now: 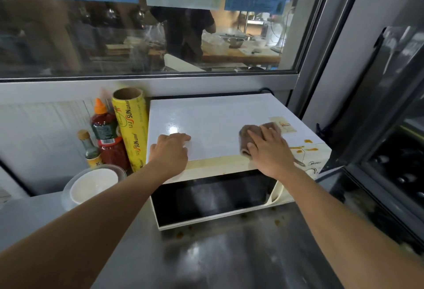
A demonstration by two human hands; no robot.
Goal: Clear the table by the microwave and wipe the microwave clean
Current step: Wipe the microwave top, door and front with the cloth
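Microwave (215,125), white with a dark glass door, sits on a steel table (229,259) below a window, pushed toward the right end near a grey frame. The right hand (269,148) lies flat, fingers spread, pressing a folded brown cloth (250,133) onto the right part of the microwave's top; the palm covers the near half of the cloth and nothing is pinched or lifted. The left hand (171,151) rests on the top near the front left corner, fingers loosely curled and holding nothing. Orange-brown sauce spots (307,145) mark the top's right front corner just beyond the cloth, and a yellowish stained strip runs along the front edge between the two hands. More small brown drips dot the table in front of the door. Just left of the microwave stands an upright roll of yellow cling wrap (132,128), touching or nearly touching its side, then a red sauce bottle (106,132) with an orange cap, a small cork-stoppered bottle (89,148), and a white bowl (94,185) nearer the table's front.
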